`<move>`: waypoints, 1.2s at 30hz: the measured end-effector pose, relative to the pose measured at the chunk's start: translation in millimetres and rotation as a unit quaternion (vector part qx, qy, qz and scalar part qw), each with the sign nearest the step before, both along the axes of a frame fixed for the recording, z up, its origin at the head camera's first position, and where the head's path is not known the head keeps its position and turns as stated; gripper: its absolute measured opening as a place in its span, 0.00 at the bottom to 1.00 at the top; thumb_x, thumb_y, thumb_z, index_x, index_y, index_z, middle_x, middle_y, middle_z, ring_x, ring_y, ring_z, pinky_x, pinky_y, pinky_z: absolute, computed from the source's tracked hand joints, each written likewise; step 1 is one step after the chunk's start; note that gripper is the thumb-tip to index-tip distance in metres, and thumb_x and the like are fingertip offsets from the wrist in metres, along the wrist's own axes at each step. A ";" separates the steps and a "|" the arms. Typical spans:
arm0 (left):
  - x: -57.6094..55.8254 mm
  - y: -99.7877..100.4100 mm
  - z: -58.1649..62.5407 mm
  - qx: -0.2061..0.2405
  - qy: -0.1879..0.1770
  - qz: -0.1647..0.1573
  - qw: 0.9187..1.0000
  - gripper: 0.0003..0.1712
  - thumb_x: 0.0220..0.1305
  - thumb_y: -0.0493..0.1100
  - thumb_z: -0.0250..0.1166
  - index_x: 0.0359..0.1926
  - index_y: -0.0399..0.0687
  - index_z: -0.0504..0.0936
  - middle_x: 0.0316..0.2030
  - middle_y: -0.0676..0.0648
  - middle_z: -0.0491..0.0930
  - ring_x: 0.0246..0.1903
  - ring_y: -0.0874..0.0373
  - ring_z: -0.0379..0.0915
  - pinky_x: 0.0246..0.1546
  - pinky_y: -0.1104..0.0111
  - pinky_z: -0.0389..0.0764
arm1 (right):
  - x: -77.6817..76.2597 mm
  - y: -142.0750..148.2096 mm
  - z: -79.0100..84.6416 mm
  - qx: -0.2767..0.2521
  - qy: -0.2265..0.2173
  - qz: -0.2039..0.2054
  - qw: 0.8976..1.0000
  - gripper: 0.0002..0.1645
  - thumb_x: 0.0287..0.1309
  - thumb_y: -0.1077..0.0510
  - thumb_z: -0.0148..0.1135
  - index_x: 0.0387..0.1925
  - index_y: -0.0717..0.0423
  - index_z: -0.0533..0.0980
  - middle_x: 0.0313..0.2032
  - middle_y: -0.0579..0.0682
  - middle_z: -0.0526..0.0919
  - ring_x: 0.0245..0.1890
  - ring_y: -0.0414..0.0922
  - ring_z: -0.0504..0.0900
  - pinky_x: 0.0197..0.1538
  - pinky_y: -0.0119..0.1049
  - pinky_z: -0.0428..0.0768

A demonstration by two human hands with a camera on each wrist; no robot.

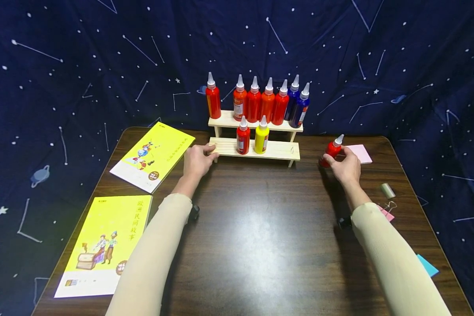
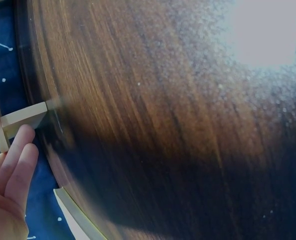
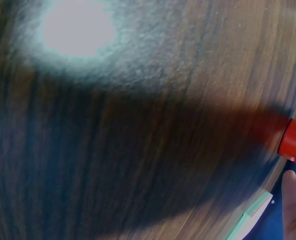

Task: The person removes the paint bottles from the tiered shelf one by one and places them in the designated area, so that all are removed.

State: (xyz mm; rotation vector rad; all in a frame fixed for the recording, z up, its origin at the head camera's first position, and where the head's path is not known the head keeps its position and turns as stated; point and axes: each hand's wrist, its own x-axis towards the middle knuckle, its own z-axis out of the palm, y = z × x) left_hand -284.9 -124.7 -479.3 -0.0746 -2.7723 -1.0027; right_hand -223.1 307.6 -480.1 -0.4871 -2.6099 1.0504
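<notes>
So my desk is this dark brown woodgrain table [image 1: 237, 193], shiny enough that a big white glare [image 1: 260, 245] sits toward 6 o'clock. Navy cloth [image 1: 102, 101] hangs behind it and down both sides, all white stars, constellation lines and little ringed planets.

At 12 is a two-tier pale wooden stand [image 1: 282, 150]. My left hand [image 1: 198, 160] is pinched onto its left end, thumb over the lower plank, fingers under. Seven squeeze bottles [image 1: 254, 105], reds plus two dark blues, line the top tier; a red one [image 1: 242, 139] and a yellow one [image 1: 261, 139] stand below.

Round at 2, my right hand [image 1: 346, 166] is clamped on another red squeeze bottle [image 1: 332, 150], tilted a bit, just beside a pink note pad [image 1: 360, 154]. Can't tell if its base touches the wood. Yellow picture books lie at 10 [image 1: 154, 158] and near 8:30 [image 1: 102, 237]; a silvery cylinder [image 1: 388, 191] sits around 3, a blue note [image 1: 427, 265] near 3:30.
</notes>
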 end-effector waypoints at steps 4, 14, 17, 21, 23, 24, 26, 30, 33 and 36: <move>-0.9 -0.2 -0.8 0.001 0.000 0.002 1.000 0.20 0.51 0.48 0.75 0.48 0.54 0.86 0.49 0.47 0.82 0.52 0.51 0.78 0.50 0.61 0.76 | 1.7 -0.1 -1.5 0.013 0.029 -0.028 0.999 0.37 0.53 0.38 0.65 0.61 0.51 0.72 0.53 0.56 0.80 0.52 0.55 0.77 0.51 0.51 0.71; -1.0 -2.8 -3.8 -0.002 0.009 0.002 1.000 0.20 0.51 0.48 0.75 0.47 0.53 0.86 0.49 0.48 0.82 0.52 0.50 0.77 0.48 0.60 0.77 | -4.3 -31.6 15.1 0.033 0.307 -0.047 0.950 0.23 0.52 0.47 0.68 0.49 0.52 0.79 0.41 0.54 0.79 0.39 0.49 0.80 0.39 0.47 0.72; -1.0 -3.5 -5.4 -0.004 0.011 0.002 1.000 0.20 0.51 0.49 0.74 0.47 0.54 0.86 0.48 0.49 0.82 0.52 0.50 0.78 0.48 0.60 0.77 | -8.6 -55.9 21.5 0.028 0.304 0.029 0.952 0.21 0.52 0.51 0.69 0.47 0.55 0.80 0.39 0.54 0.80 0.37 0.48 0.80 0.40 0.44 0.72; -0.2 -2.8 -4.4 -0.003 0.010 0.001 1.000 0.19 0.51 0.50 0.74 0.47 0.55 0.86 0.49 0.48 0.82 0.52 0.49 0.77 0.49 0.59 0.76 | -12.8 -94.9 29.5 0.008 0.196 0.123 0.973 0.22 0.53 0.48 0.68 0.49 0.52 0.80 0.42 0.51 0.82 0.41 0.48 0.82 0.41 0.42 0.74; -0.6 -2.1 -3.6 -0.002 0.007 -0.001 1.000 0.20 0.52 0.50 0.74 0.47 0.54 0.86 0.49 0.48 0.82 0.53 0.49 0.77 0.50 0.59 0.76 | -15.3 -114.4 33.8 -0.009 0.131 0.159 0.979 0.25 0.54 0.47 0.68 0.53 0.50 0.78 0.45 0.51 0.83 0.45 0.49 0.82 0.45 0.44 0.75; -0.6 -1.8 -2.9 -0.001 0.006 0.000 1.000 0.20 0.52 0.49 0.74 0.47 0.54 0.86 0.49 0.48 0.82 0.53 0.49 0.77 0.50 0.59 0.76 | -16.6 -123.6 36.0 -0.016 0.103 0.171 0.980 0.27 0.54 0.47 0.68 0.55 0.50 0.77 0.47 0.51 0.83 0.47 0.50 0.82 0.47 0.45 0.75; -0.7 -1.6 -2.5 -0.001 0.004 0.001 1.000 0.19 0.52 0.49 0.74 0.47 0.55 0.86 0.49 0.48 0.82 0.53 0.50 0.77 0.50 0.59 0.76 | -19.5 -140.2 39.9 -0.026 0.065 0.188 0.980 0.32 0.54 0.47 0.68 0.60 0.51 0.73 0.52 0.52 0.81 0.52 0.51 0.79 0.52 0.46 0.73; -0.5 -1.9 -2.4 -0.002 0.007 0.002 1.000 0.19 0.52 0.49 0.74 0.47 0.55 0.86 0.49 0.48 0.82 0.52 0.50 0.77 0.49 0.60 0.76 | -27.0 -161.8 44.6 -0.043 0.045 0.190 0.980 0.40 0.53 0.47 0.69 0.65 0.55 0.67 0.55 0.56 0.79 0.56 0.53 0.77 0.57 0.46 0.72; -0.7 -2.1 -3.3 -0.003 0.005 0.000 1.000 0.20 0.52 0.49 0.74 0.47 0.55 0.86 0.49 0.48 0.82 0.52 0.50 0.77 0.49 0.59 0.76 | -32.8 -169.1 46.4 -0.063 0.037 0.183 0.980 0.41 0.53 0.48 0.70 0.66 0.55 0.66 0.55 0.56 0.78 0.54 0.52 0.78 0.57 0.44 0.73; -1.1 -1.9 -3.9 -0.003 0.004 -0.001 1.000 0.20 0.52 0.49 0.74 0.48 0.55 0.86 0.49 0.48 0.82 0.52 0.50 0.77 0.49 0.59 0.76 | -37.7 -173.0 47.4 -0.072 0.027 0.177 0.981 0.40 0.53 0.49 0.70 0.66 0.53 0.67 0.53 0.53 0.80 0.52 0.50 0.80 0.56 0.43 0.73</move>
